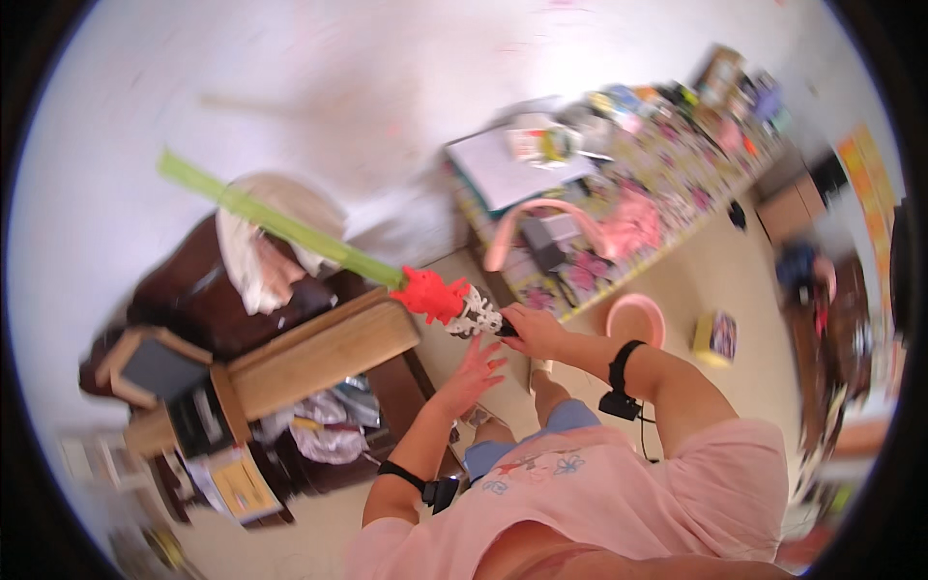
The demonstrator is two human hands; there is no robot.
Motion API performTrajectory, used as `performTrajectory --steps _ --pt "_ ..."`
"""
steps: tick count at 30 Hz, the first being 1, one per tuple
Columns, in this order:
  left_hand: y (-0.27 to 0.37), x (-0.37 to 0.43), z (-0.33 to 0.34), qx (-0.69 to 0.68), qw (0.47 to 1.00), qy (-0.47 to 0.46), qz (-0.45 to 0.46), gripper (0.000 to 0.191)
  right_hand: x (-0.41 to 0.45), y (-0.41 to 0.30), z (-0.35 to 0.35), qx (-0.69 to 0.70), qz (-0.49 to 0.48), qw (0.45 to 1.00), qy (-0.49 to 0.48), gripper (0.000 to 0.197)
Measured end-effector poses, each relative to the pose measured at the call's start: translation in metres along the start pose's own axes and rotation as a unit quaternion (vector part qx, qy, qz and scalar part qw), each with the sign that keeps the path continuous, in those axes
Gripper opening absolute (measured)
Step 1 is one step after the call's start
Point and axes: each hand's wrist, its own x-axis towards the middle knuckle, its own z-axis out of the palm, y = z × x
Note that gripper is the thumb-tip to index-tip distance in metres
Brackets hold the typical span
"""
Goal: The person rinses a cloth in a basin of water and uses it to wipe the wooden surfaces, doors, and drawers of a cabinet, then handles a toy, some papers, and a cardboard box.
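My right hand (pixel 535 333) is closed on the black handle of a toy sword (pixel 290 225). Its long, translucent green blade points up and to the left. Between blade and handle are a red, spiky guard (pixel 433 293) and a pale, ornate openwork piece (pixel 480 313). My left hand (pixel 473 373) is just below the pale piece with its fingers spread; whether a fingertip touches it, I cannot tell.
A table with a flowered cloth (pixel 674 210) bears a white board, a pink band and many small items. On the floor stand a pink bucket (pixel 636 319) and a yellow box (pixel 715 338). A dark wooden sofa (pixel 188 290) and a long cardboard box (pixel 326 348) are at the left.
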Motion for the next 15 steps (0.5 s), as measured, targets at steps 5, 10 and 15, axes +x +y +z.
performTrajectory --steps 5,10,15 --pt "0.037 0.106 0.105 0.371 0.927 0.040 -0.045 0.084 -0.045 0.059 -0.036 0.144 0.170 0.966 0.130 0.049" --pt "0.020 0.223 0.151 0.514 0.856 -0.028 -0.039 0.082 -0.064 0.121 -0.056 0.301 0.230 0.869 0.319 0.044" --pt "-0.008 0.340 0.151 0.598 0.795 -0.104 0.017 0.079 -0.062 0.197 -0.109 0.351 0.317 0.826 0.306 0.049"
